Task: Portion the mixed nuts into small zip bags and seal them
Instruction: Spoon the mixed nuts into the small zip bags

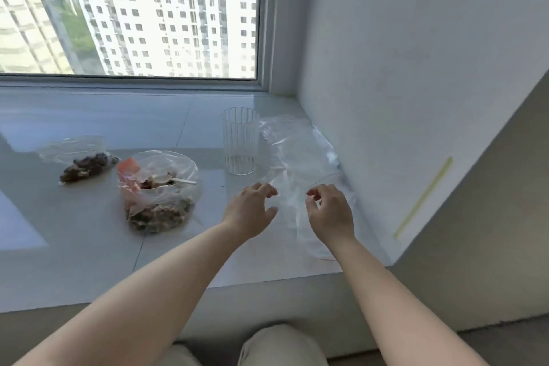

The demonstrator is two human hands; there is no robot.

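A large open plastic bag of mixed nuts [160, 205] sits on the white sill with a white spoon [178, 181] and an orange packet inside. To its left lies a small zip bag [86, 163] holding a portion of nuts. Several empty clear zip bags [297, 157] lie in a pile by the right wall. My left hand [252, 211] hovers at the pile's near left edge, fingers and thumb apart, holding nothing. My right hand [329, 214] pinches the thin edge of an empty bag between thumb and forefinger.
A ribbed clear glass [240, 141] stands upright just behind my hands, next to the empty bags. The white wall [416, 98] closes off the right side, and the window [133, 30] runs along the back. The sill's front edge [267, 281] is near my knees.
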